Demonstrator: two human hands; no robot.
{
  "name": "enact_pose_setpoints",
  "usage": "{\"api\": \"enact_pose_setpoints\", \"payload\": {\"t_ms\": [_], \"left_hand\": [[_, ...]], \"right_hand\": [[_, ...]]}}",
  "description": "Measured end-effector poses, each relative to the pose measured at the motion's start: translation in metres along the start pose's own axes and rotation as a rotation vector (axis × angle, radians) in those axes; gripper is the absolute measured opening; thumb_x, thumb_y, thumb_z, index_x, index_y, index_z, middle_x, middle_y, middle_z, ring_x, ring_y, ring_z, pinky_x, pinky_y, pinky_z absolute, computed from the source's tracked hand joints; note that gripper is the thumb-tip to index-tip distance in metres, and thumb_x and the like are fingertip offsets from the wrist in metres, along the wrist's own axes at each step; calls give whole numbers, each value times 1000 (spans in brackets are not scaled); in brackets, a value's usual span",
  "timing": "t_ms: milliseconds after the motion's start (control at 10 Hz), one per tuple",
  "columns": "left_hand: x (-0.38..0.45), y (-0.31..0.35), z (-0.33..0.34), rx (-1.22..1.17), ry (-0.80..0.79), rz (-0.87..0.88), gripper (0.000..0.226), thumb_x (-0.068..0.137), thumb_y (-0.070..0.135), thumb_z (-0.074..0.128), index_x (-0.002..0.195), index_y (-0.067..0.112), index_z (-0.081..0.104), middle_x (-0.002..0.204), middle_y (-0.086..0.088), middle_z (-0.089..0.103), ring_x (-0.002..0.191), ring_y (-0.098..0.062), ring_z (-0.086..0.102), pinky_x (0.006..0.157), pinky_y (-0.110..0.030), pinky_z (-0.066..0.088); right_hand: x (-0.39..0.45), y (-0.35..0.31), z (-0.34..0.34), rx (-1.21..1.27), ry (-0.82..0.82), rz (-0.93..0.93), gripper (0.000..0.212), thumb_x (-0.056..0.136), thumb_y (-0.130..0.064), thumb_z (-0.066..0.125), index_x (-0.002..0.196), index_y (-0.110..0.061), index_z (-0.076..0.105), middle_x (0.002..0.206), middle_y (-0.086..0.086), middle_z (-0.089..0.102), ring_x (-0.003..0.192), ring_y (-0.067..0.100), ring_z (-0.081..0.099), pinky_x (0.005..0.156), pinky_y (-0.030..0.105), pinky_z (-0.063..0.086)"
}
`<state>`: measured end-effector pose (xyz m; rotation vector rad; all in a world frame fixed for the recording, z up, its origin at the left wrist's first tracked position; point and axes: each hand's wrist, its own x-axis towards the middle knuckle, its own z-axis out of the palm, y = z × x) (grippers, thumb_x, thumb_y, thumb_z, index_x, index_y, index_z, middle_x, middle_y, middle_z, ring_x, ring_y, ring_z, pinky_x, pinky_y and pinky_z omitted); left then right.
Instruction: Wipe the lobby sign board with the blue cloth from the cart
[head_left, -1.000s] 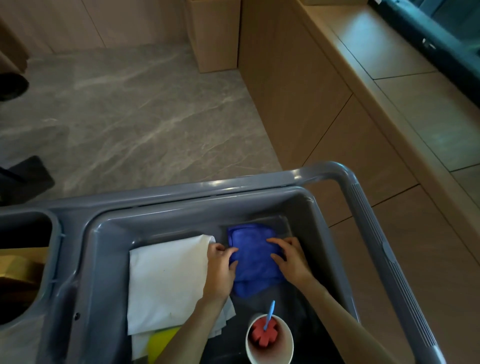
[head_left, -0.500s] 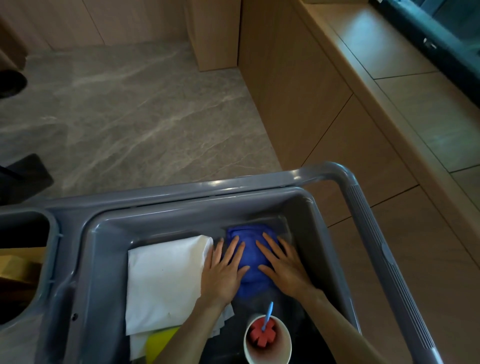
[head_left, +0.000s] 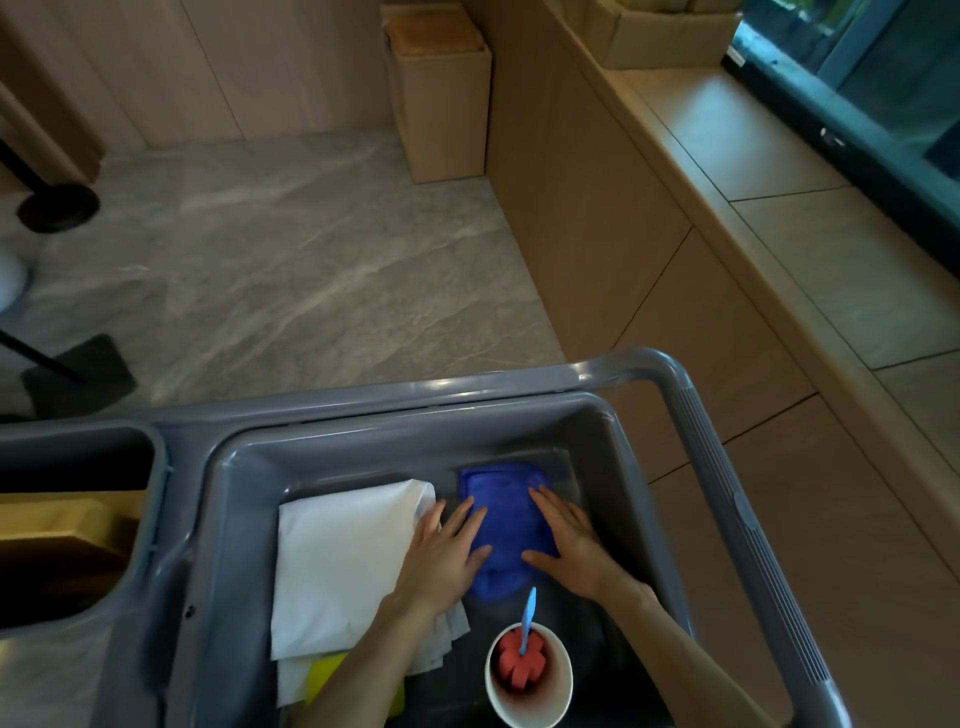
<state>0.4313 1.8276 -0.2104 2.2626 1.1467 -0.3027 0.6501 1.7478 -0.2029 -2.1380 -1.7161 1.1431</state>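
Two hands lie flat in the grey cart (head_left: 722, 467) tray, neither grip closed on anything. Starting at nine o'clock in the tray, a folded white cloth (head_left: 343, 561) fills the left half, with something yellow (head_left: 324, 675) peeking from under its near edge. The left hand (head_left: 441, 556) rests open, fingers spread, palm partly on the white cloth and fingertips on the left edge of the blue cloth (head_left: 506, 525). That cloth lies folded on the tray floor at about one o'clock, its long axis running from twelve to six, the near end rounded and bunched. The right hand (head_left: 571, 551) is likewise open and flat, pressing its right edge. At five o'clock stands a white cup (head_left: 530, 675) holding a red sponge piece.

The blue cloth looks soft, light and limp, so it should sag when lifted; pinching the bunched near end or gathering both side edges seems safest. No sign board is in view.
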Motion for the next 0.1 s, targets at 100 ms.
{"api": "enact_pose_setpoints", "payload": {"t_ms": [100], "left_hand": [[-13,3,-12,-92,125,10,50,105,45,36,151,26,39,155,2,44,144,-19,33,118,-32,28]], "right_hand": [[-13,-13,-7,165,88,86,73,97,-34,60,156,-19,21,161,6,26,148,22,24,119,29,25]]}}
